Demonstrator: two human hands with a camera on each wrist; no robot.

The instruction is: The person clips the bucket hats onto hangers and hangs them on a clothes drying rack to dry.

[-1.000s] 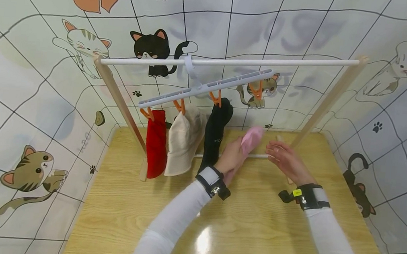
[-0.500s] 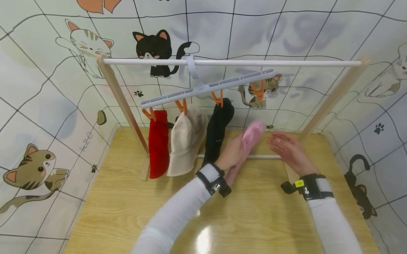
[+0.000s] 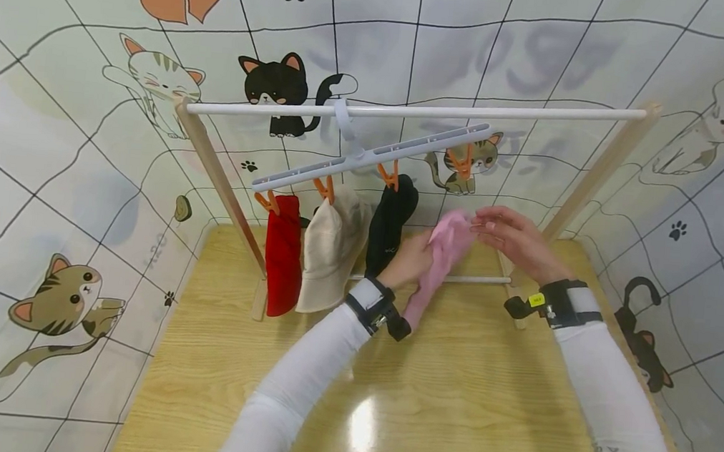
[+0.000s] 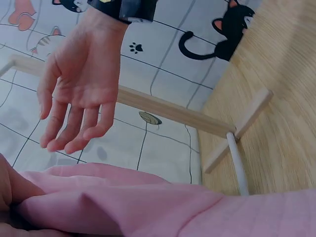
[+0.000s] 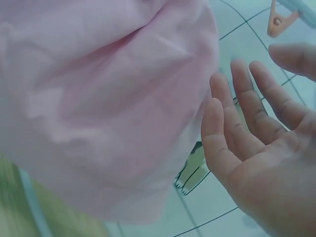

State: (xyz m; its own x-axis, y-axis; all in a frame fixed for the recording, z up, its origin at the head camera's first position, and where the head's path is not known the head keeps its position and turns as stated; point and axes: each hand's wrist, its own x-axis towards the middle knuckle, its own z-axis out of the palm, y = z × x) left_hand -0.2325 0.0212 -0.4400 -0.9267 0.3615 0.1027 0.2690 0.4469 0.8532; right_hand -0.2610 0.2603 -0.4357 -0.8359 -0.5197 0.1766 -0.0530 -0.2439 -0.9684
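Note:
My left hand (image 3: 409, 260) grips a soft pink cloth item (image 3: 444, 251), held up in front of the drying stand with its lower end hanging. In the left wrist view the left fingers (image 4: 19, 190) pinch into its folds. My right hand (image 3: 514, 241) is raised at the cloth's right side, fingers extended and slightly bent, with fingertips right at its edge. The right wrist view has those fingers beside the wrinkled pink fabric (image 5: 123, 113), holding nothing. An orange clip (image 3: 462, 164) with nothing in it hangs from the light-blue hanger (image 3: 434, 143) just above.
Other orange clips hold a red cloth item (image 3: 283, 255), a cream hat (image 3: 325, 259) and a black fabric piece (image 3: 390, 221) left of my hands. The hanger hooks over the white bar (image 3: 488, 113) of a wooden-legged stand (image 3: 606, 168) on the table (image 3: 449, 406).
The pink cloth has turned, showing a broader side, and hangs a little more spread. My right hand has moved up and left until its fingertips meet the cloth's edge in the head view.

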